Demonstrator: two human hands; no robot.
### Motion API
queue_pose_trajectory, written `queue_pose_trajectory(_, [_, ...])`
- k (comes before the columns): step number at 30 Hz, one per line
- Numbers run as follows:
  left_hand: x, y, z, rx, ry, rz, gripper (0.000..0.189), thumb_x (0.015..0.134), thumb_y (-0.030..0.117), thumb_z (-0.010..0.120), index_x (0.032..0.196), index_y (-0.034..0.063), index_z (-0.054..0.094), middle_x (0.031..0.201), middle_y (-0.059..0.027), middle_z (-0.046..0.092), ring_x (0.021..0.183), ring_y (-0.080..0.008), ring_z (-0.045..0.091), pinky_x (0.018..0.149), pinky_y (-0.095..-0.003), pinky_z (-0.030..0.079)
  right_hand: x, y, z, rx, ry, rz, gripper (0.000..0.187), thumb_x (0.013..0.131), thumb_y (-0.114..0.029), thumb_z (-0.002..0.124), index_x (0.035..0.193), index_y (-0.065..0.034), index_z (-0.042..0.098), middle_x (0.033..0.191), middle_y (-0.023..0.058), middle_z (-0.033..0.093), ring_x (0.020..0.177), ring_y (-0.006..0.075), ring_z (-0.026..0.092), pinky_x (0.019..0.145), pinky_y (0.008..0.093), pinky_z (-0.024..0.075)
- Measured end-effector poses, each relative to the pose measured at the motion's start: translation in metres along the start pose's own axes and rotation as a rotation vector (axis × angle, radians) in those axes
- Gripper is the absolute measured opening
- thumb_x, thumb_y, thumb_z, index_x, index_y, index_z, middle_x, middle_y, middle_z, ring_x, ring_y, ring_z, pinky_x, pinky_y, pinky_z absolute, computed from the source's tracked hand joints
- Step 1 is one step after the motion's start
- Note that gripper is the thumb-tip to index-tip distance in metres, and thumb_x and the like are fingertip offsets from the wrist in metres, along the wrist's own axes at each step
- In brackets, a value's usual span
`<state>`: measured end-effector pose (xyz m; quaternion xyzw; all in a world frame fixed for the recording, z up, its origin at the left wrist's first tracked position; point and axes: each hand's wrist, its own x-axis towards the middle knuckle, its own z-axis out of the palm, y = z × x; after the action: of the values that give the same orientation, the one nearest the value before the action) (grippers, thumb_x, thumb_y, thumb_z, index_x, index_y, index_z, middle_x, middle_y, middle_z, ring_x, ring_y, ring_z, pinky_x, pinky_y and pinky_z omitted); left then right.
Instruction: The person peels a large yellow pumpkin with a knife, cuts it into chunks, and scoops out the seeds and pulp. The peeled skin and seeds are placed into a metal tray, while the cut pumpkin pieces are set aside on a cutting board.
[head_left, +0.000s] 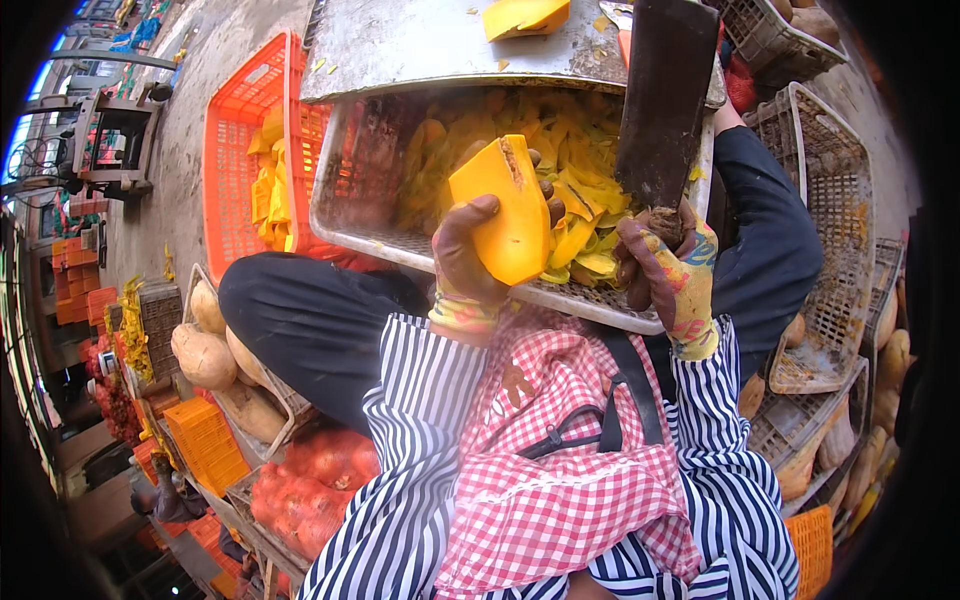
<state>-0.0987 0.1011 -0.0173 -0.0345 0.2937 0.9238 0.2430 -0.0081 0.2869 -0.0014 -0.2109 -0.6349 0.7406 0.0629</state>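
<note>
My left hand (469, 259), in a stained glove, grips a peeled orange piece of squash (504, 206) over a grey plastic crate (386, 247). Peelings (581, 217) lie in the crate below it. My right hand (667, 259), gloved as well, is closed around the handle of a wide dark cleaver (666, 97), whose blade points away from me and is held apart from the squash. Another peeled piece (525, 16) rests on the worn metal-topped board (405, 52) across the crate's far side.
An orange crate (225, 172) with peeled pieces stands at the left. Whole butternut squashes (204, 356) fill a crate behind my left knee, near a red net sack (315, 480) of round produce. Stacked grey crates (832, 300) stand at the right. Another person (176, 499) is at the lower left.
</note>
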Motion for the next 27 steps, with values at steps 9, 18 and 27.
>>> queue_pose_trajectory(9, [-0.001, 0.008, 0.012, 0.632, -0.103, 0.303, 0.117, 0.070, 0.017, 0.087, 0.162, 0.0127, 0.014, 0.130, -0.0113, 0.058, 0.117, -0.0234, 0.061, 0.101, -0.0365, 0.051, 0.001, -0.021, -0.009, 0.117, 0.046, -0.105, 0.019, 0.097, -0.020, 0.068, 0.098, -0.0040, 0.059, 0.071, 0.0032, 0.059, 0.050, 0.0116, 0.055, 0.047, 0.0265, 0.0470])
queue_pose_trajectory(18, [-0.020, 0.004, 0.013, 0.140, 0.051, -0.095, 0.080, 0.078, 0.013, 0.063, 0.153, 0.0054, 0.035, 0.126, -0.0177, 0.061, 0.112, -0.0297, 0.064, 0.098, -0.0412, 0.055, -0.009, -0.008, -0.028, -0.032, -0.048, -0.146, 0.022, 0.096, -0.007, 0.067, 0.115, 0.0015, 0.059, 0.089, 0.0092, 0.068, 0.063, 0.0118, 0.062, 0.055, 0.0257, 0.0490])
queue_pose_trajectory(27, [-0.031, -0.006, -0.046, 0.953, -0.022, 0.189, 0.030, 0.101, 0.021, 0.055, 0.122, -0.0004, 0.061, 0.112, -0.0147, 0.070, 0.098, -0.0253, 0.070, 0.087, -0.0351, 0.058, -0.016, -0.002, -0.031, -0.928, -0.436, -0.648, 0.082, 0.066, 0.002, 0.075, 0.145, -0.0008, 0.052, 0.098, 0.0189, 0.071, 0.081, 0.0345, 0.071, 0.072, 0.0389, 0.0556])
